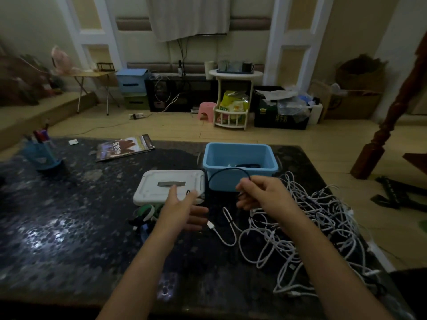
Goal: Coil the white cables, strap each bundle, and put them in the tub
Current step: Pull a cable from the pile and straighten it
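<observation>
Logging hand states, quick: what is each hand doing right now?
Left hand: open, fingers spread, holding nothing.
Right hand: pinching a thin black cable that loops up before the tub.

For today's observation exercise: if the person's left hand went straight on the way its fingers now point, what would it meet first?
Most likely the white lid lying flat beside the blue tub. The open left hand points up and away towards it; its fingertips already overlap the lid's near edge, though depth is unclear.
</observation>
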Available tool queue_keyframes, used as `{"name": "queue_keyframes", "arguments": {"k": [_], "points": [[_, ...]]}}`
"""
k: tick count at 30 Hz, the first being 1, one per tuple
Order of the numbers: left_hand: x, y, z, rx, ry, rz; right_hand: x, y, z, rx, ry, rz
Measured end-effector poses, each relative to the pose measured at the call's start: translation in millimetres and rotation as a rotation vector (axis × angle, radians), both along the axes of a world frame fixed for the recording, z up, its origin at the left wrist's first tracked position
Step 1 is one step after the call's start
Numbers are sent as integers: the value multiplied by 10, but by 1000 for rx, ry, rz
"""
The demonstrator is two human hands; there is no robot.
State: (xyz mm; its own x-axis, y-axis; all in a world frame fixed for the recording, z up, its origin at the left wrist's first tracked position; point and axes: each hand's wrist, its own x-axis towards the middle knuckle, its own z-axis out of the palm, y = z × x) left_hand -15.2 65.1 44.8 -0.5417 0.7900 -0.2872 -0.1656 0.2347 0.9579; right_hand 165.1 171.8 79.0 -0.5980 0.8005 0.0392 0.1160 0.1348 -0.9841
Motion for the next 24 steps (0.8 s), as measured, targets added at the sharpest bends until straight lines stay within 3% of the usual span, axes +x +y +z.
{"name": "queue_keyframes", "arguments": {"k": [4, 8, 13, 15, 21, 24], "points": [[127, -23, -28, 92, 323, -273, -66, -100, 175, -143, 232, -47], [261, -61, 6, 157, 390, -483, -125, -117, 233, -295, 426, -113], [210, -11, -31, 215, 408, -265, -76, -74, 175, -352, 492, -160], [181, 7, 14, 275, 340, -161, -44, -28, 88, -277, 302, -138], [122, -21, 105, 349, 191, 8, -34, -27, -424, 247, -586, 206], [110, -25, 115, 368, 116, 31, -126, -133, -550, 345, -693, 227]]}}
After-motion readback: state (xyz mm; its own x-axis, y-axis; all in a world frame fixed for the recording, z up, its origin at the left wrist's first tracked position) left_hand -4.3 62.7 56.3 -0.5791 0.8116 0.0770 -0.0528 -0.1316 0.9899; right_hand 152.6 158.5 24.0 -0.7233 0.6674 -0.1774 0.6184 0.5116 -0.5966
